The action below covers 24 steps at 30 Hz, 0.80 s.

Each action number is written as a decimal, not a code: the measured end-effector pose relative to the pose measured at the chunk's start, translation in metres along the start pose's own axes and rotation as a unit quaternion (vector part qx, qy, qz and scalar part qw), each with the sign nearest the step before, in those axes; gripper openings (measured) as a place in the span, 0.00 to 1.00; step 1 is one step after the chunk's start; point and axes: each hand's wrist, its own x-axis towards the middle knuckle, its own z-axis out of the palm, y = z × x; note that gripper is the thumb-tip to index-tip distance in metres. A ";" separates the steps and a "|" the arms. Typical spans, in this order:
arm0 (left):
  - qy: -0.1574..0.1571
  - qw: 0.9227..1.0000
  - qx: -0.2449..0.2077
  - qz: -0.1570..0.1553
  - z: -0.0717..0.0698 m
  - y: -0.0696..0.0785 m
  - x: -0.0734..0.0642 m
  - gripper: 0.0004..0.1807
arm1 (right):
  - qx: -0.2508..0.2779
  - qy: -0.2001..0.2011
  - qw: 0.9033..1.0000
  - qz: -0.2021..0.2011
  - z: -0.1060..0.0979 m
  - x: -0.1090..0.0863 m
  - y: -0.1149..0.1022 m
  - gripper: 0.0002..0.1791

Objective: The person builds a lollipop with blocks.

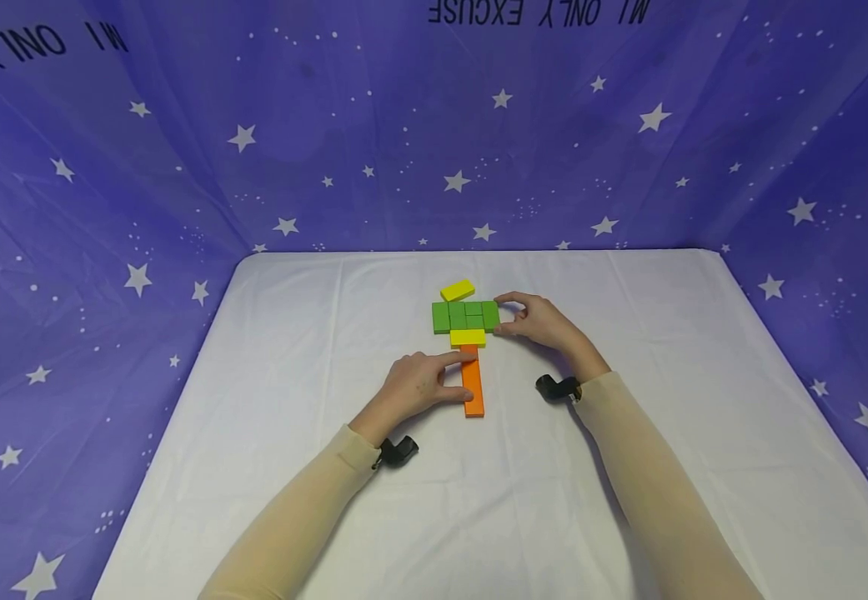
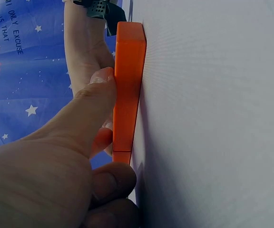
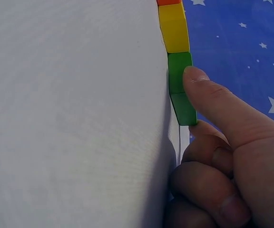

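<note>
In the head view, green blocks (image 1: 458, 315) lie edge to edge in a flat rectangle. Below them sits a yellow block (image 1: 467, 338), followed by an upright strip of orange blocks (image 1: 474, 383). My left hand (image 1: 420, 383) rests its extended thumb and index fingertip on the orange strip; the left wrist view has a seam across the orange (image 2: 128, 95). At the rectangle's right end, my right hand (image 1: 542, 321) pinches the rightmost green block (image 1: 490, 317) between thumb and index finger. The right wrist view shows the thumb against green (image 3: 180, 71), beside yellow (image 3: 174, 28).
A second yellow block (image 1: 458, 290) lies tilted just beyond the green rectangle. White cloth covers the table (image 1: 313, 333). A purple starry curtain (image 1: 403, 125) stands around its back and sides. Each wrist wears a small black camera (image 1: 399, 451).
</note>
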 end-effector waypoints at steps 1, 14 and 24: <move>0.000 1.000 0.000 0.000 0.000 0.000 0.000 0.37 | -0.001 0.000 1.000 -0.001 0.000 0.000 0.000 0.37; -0.005 1.000 -0.002 -0.006 -0.001 -0.001 0.001 0.38 | 0.031 -0.006 1.000 -0.001 -0.003 0.001 0.002 0.40; -0.006 1.000 -0.001 -0.010 0.000 -0.001 0.000 0.38 | 0.108 -0.024 0.994 0.018 -0.016 0.012 0.006 0.35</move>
